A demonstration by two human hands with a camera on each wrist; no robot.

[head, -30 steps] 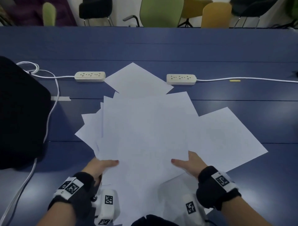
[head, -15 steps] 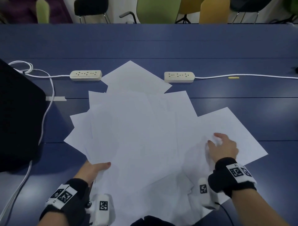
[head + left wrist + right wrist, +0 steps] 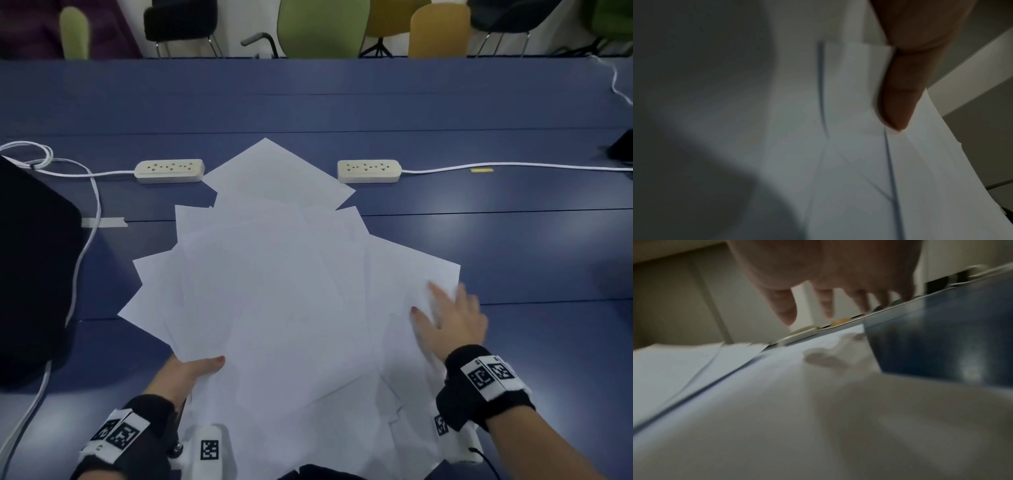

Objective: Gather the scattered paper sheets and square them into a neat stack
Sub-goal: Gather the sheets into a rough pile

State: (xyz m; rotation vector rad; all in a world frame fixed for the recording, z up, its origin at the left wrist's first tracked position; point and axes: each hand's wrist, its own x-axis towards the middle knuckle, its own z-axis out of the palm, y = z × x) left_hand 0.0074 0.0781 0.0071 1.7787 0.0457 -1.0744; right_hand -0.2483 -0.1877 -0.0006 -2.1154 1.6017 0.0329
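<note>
Several white paper sheets lie fanned and overlapping on the blue table. My left hand grips the near left edge of the fan, thumb on top and fingers hidden beneath; the left wrist view shows the thumb pressed on the sheets. My right hand is spread with straight fingers over the rightmost sheet, blurred by motion. In the right wrist view its fingers hang just above the paper, with their shadow below.
Two white power strips with cords lie beyond the papers. A large black object sits at the left. A piece of tape is stuck to the table. Chairs stand behind the far edge.
My right hand went from the near edge out onto the rightmost sheet and opened flat; that sheet has slid left into the fan. My left hand keeps its grip.
</note>
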